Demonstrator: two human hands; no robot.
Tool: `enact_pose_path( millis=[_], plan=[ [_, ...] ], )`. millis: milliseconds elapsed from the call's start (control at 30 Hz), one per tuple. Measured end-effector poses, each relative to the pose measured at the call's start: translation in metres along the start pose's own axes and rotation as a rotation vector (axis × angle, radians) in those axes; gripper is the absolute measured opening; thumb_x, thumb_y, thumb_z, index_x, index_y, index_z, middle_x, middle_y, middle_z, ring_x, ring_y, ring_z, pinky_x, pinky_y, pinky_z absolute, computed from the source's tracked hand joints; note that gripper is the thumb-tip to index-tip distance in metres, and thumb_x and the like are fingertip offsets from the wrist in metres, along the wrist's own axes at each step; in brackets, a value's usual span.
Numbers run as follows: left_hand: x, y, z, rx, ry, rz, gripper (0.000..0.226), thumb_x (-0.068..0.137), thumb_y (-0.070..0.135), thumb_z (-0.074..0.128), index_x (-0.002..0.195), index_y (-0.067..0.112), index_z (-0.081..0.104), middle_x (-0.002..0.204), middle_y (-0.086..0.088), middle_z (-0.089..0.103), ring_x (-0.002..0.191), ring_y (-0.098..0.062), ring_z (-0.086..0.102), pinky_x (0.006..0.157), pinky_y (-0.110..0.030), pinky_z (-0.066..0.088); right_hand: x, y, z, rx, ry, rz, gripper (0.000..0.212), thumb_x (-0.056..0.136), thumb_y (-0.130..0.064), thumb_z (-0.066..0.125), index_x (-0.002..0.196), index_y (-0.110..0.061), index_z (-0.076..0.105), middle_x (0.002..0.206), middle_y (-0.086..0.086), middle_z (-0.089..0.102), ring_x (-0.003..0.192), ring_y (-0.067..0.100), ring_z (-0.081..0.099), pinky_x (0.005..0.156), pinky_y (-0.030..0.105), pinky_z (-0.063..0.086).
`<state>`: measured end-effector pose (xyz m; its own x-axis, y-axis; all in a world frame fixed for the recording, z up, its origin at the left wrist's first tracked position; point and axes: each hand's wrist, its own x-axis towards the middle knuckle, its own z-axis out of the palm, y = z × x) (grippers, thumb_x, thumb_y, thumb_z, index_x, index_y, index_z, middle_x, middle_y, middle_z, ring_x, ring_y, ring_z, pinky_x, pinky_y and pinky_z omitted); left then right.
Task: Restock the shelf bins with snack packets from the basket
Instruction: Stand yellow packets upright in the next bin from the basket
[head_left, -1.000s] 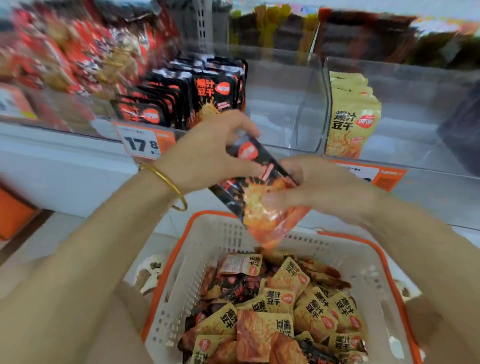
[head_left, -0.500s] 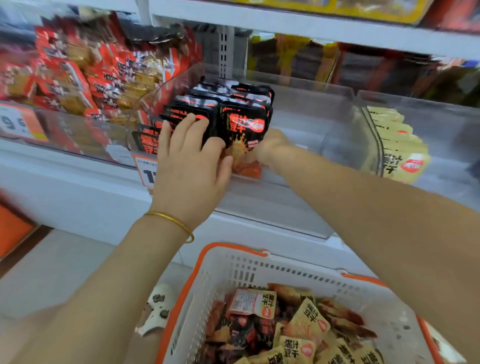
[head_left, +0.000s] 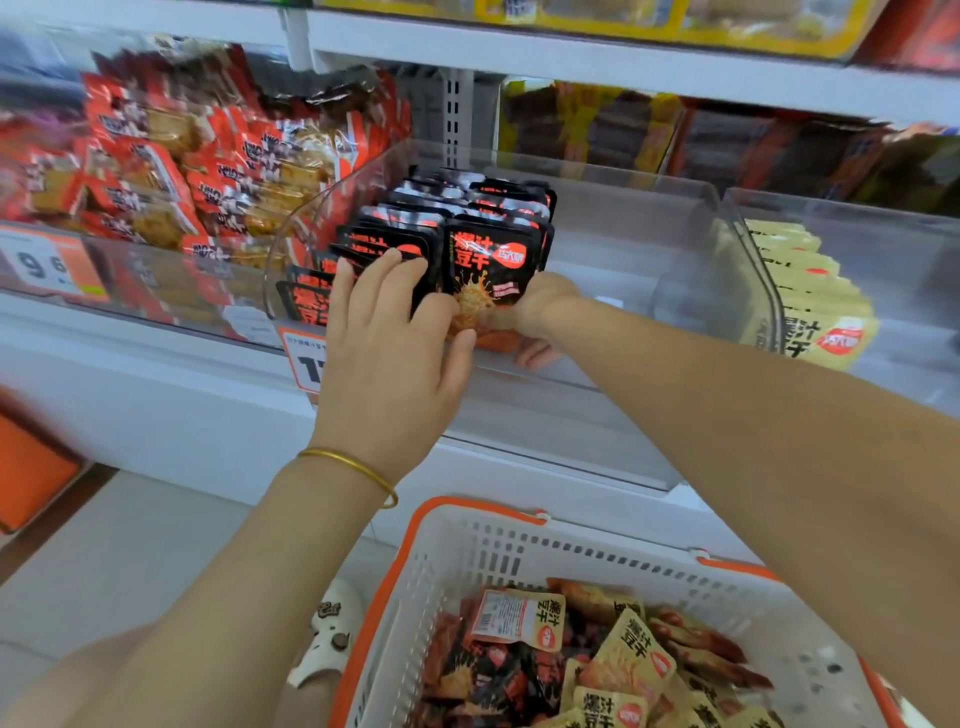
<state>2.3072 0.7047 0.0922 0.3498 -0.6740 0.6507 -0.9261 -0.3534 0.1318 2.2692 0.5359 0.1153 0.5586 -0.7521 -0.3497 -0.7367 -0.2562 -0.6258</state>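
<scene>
Seating a black packet (head_left: 488, 270) at the front of the clear bin (head_left: 665, 249): the left hand (head_left: 384, 332), fingers flat, steadies the row inside it, and the right hand (head_left: 535, 317) seems to pinch the packet's lower edge. The bin looks roughly half filled; the basket (head_left: 571, 551) below it holds many more.

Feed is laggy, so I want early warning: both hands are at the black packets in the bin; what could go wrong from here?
1. The black packets stand upright in rows, braced by the left hand; releasing may topple the front ones.
2. The right hand pinches the front packet only by its lower edge; it may slump rather than seat.
3. The basket mixes black and yellow packets; a yellow one could reach this bin.
</scene>
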Motion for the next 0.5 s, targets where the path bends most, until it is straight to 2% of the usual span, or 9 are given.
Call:
enact_pose_path(
  millis=[67,133,200,267,333,400,500],
  plan=[
    [0.0,0.001,-0.002,-0.017,0.022,0.003,0.034,0.09,0.032,0.041,0.095,0.007,0.065,0.126,-0.016,0.055,0.13,-0.035,0.039,0.115,-0.049,0.01,-0.007,0.0,-0.006,0.02,-0.033,-0.002,0.052,0.084,-0.035,0.07,0.116,0.004,0.055,0.094,0.021,0.068,0.088,0.031,0.07,0.08,0.043,0.057],
    [0.0,0.004,-0.007,-0.037,0.071,0.02,0.03,0.09,0.028,0.045,0.096,0.008,0.065,0.123,-0.013,0.058,0.126,-0.033,0.043,0.114,-0.049,0.014,-0.02,-0.003,-0.015,-0.014,-0.002,-0.077,0.041,0.085,-0.029,0.07,0.108,0.004,0.06,0.09,0.02,0.068,0.085,0.031,0.07,0.077,0.041,0.058],
    [-0.003,0.011,-0.014,-0.047,0.135,0.051,0.024,0.089,0.024,0.049,0.098,0.01,0.066,0.12,-0.008,0.061,0.117,-0.031,0.047,0.105,-0.047,0.026,-0.047,-0.006,-0.029,-0.078,0.11,-0.221,0.026,0.086,-0.024,0.069,0.088,0.001,0.063,0.076,0.017,0.07,0.063,0.024,0.069,0.064,0.034,0.06],
    [-0.01,0.022,-0.022,-0.08,0.173,0.089,0.021,0.089,0.022,0.051,0.099,0.012,0.066,0.115,-0.003,0.063,0.107,-0.028,0.047,0.089,-0.042,0.032,-0.093,0.003,-0.044,-0.065,0.233,-0.394,0.024,0.086,-0.021,0.067,0.073,-0.003,0.058,0.057,0.009,0.065,0.042,0.013,0.06,0.046,0.026,0.055],
    [-0.023,0.037,-0.025,-0.136,0.138,0.139,0.02,0.088,0.019,0.05,0.098,0.012,0.066,0.11,-0.001,0.065,0.1,-0.029,0.049,0.08,-0.041,0.036,-0.148,0.027,-0.052,0.031,0.268,-0.538,0.027,0.085,-0.019,0.067,0.065,-0.009,0.051,0.053,0.007,0.063,0.036,0.01,0.056,0.037,0.022,0.047],
    [-0.04,0.054,-0.02,-0.178,0.069,0.214,0.019,0.086,0.015,0.051,0.095,0.01,0.067,0.105,-0.002,0.065,0.094,-0.03,0.052,0.076,-0.041,0.038,-0.181,0.069,-0.047,0.097,0.186,-0.532,0.029,0.084,-0.018,0.069,0.065,-0.013,0.047,0.054,0.007,0.065,0.036,0.011,0.055,0.036,0.023,0.043],
    [-0.068,0.08,-0.006,-0.19,-0.044,0.355,0.018,0.083,0.013,0.053,0.094,0.01,0.067,0.104,-0.003,0.066,0.091,-0.029,0.053,0.074,-0.037,0.033,-0.177,0.15,-0.018,-0.021,-0.061,-0.285,0.023,0.085,-0.014,0.067,0.068,-0.012,0.051,0.056,0.009,0.065,0.043,0.018,0.059,0.042,0.022,0.044]
  ],
)
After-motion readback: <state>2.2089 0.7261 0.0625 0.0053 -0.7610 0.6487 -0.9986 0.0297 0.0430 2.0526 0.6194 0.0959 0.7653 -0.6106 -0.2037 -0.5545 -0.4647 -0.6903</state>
